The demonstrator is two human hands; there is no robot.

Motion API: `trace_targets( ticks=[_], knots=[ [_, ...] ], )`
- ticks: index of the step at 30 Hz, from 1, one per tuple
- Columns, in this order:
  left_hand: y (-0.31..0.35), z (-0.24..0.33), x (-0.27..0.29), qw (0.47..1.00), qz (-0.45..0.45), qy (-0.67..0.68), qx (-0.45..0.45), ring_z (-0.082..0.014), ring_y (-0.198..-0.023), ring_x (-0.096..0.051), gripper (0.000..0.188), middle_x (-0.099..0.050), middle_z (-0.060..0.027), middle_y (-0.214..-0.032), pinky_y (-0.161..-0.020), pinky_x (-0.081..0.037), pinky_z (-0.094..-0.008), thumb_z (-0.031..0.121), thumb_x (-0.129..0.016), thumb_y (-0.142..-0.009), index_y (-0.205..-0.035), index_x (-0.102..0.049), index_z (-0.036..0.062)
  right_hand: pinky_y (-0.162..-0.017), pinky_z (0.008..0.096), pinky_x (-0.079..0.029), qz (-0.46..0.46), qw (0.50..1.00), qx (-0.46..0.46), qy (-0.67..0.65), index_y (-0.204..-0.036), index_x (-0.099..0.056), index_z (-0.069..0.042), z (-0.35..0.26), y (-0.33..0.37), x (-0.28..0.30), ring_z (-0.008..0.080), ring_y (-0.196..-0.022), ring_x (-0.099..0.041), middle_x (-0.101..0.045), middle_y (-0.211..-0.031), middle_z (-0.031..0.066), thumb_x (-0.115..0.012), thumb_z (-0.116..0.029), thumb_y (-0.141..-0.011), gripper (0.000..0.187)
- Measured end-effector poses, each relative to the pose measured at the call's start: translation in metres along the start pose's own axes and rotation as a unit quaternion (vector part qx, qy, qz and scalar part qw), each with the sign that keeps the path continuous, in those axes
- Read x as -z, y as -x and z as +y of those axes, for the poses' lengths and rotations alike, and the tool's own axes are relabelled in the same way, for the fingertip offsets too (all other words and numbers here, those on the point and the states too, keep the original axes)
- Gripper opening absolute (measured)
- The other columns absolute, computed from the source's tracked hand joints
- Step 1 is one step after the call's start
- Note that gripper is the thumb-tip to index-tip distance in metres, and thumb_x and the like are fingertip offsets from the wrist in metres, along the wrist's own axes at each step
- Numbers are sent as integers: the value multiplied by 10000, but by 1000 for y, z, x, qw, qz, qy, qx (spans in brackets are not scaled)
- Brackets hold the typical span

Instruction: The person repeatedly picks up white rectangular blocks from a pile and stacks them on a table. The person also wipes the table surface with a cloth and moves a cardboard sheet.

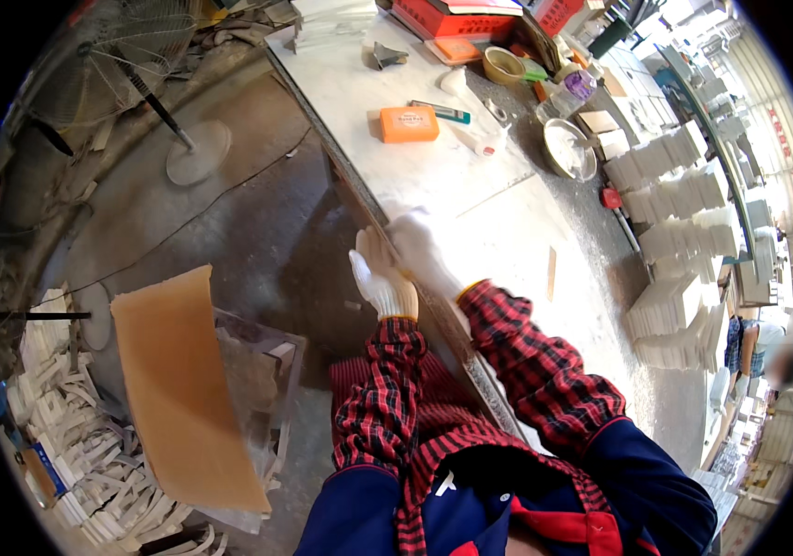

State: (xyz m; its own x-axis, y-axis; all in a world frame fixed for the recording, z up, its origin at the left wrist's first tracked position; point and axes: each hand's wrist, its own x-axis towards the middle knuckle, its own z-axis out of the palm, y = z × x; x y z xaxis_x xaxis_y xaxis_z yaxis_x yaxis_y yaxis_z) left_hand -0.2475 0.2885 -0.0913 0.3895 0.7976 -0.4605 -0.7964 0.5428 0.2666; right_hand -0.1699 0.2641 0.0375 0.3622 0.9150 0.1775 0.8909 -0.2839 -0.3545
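Note:
Both my hands wear white knitted gloves at the long edge of a pale stone-topped table. My left hand hangs just off that edge, fingers stretched out and thumb apart, with nothing visible in it. Beside it, over the tabletop, my right hand lies against the edge. Glare washes out its fingers, so I cannot make out their shape or whether they hold anything. Farther along the table are an orange block, a teal utility knife and a small white bottle.
A white basin and red-headed hammer lie right of the tabletop, near stacked white slabs. Left on the floor stand a fan and cardboard sheet, beside a scrap heap. Another person is far right.

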Motion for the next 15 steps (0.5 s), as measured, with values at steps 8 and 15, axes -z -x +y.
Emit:
trace_targets(
  ticks=[8, 15],
  knots=[
    [7, 7, -21, 998, 46, 3, -47, -297, -1464, -420, 633, -447, -195, -1577, -1235, -322, -437, 450, -454, -1088, -1519, -437, -14, -760, 457, -597, -213, 953, -146, 159, -926, -771, -97, 22, -17, 67, 373, -838, -721, -730, -909, 169, -833, -195, -632, 317],
    [17, 4, -32, 997, 44, -51, -48, -298, -1474, -407, 627, -431, -191, -1590, -1255, -274, -429, 427, -433, -1101, -1523, -421, -36, -647, 461, -574, -81, 961, -95, 249, -784, -766, -69, 57, 7, 18, 341, -754, -695, -687, -799, 151, -684, -172, -737, 140]
  ],
)
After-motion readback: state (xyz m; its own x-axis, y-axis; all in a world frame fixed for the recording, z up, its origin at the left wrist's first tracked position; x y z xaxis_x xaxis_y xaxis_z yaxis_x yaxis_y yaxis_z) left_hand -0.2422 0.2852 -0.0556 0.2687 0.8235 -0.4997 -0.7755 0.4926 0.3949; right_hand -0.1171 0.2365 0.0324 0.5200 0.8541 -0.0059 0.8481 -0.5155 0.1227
